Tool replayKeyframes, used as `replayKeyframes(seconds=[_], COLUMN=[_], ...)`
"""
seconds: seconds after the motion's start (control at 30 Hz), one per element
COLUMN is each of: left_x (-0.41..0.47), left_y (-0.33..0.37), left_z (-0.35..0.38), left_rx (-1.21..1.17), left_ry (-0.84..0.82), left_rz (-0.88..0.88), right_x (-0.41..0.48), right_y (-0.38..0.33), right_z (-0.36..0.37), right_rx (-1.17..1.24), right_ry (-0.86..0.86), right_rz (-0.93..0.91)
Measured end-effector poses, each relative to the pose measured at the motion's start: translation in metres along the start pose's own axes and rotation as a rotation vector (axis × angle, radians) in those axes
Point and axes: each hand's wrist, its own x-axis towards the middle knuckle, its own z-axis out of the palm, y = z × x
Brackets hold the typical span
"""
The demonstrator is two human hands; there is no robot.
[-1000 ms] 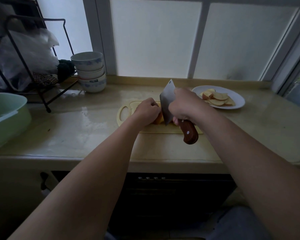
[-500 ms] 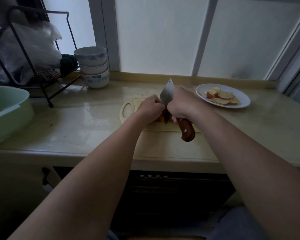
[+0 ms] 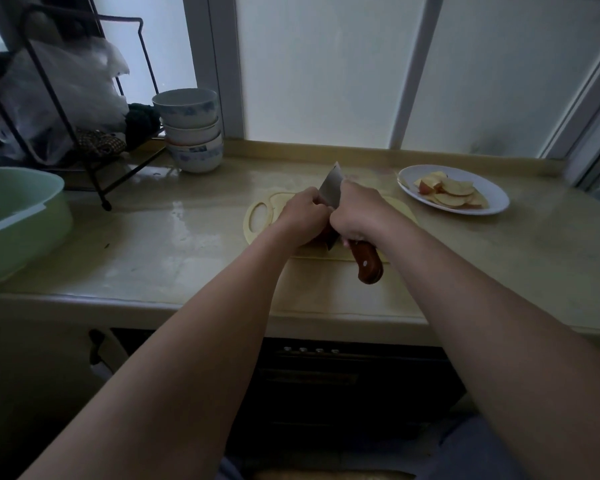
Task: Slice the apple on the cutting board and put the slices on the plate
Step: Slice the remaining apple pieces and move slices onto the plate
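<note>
Stacked bowls [image 3: 192,131], a wire rack [image 3: 84,109] and a green basin [image 3: 18,220] are kept left on the worktop [image 3: 174,244]. The apple [image 3: 321,234], on the cutting board [image 3: 260,216], is largely hidden under the curled left hand [image 3: 303,216]; the cleaver [image 3: 330,192] is gripped by the right hand [image 3: 359,211]. Slices [image 3: 451,192] are seen on the plate [image 3: 496,199].

A pale yellowish desk [image 3: 174,258] runs under the window, its surface glossy with reflections. On it lie a cream cutting board [image 3: 258,216] with an oval handle hole near the middle, a white plate [image 3: 496,199] to the right, a stack of white bowls [image 3: 191,133] at the back, a black wire rack [image 3: 94,161] at back left, and a green basin [image 3: 18,216] at the left edge.
</note>
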Motion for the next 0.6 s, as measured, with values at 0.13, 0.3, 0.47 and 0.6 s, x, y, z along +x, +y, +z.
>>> replayKeyframes(seconds=[0.13, 0.3, 0.47, 0.6], left_x=[-0.001, 0.003, 0.007, 0.007], left_y=[0.003, 0.012, 0.036, 0.054], left_z=[-0.001, -0.007, -0.018, -0.021], left_rx=[-0.013, -0.056, -0.004, 0.084], left_ry=[0.006, -0.052, -0.12, -0.186], left_rz=[-0.024, -0.12, -0.291, -0.421], right_x=[-0.009, -0.014, -0.02, -0.024], right_y=[0.015, 0.035, 0.045, 0.05], right_z=[-0.012, -0.031, -0.038, -0.043], right_rx=[0.046, 0.211, 0.341, 0.375], right_ry=[-0.096, -0.07, -0.011, 0.0], right_rz=[0.014, 0.003, -0.018, -0.033])
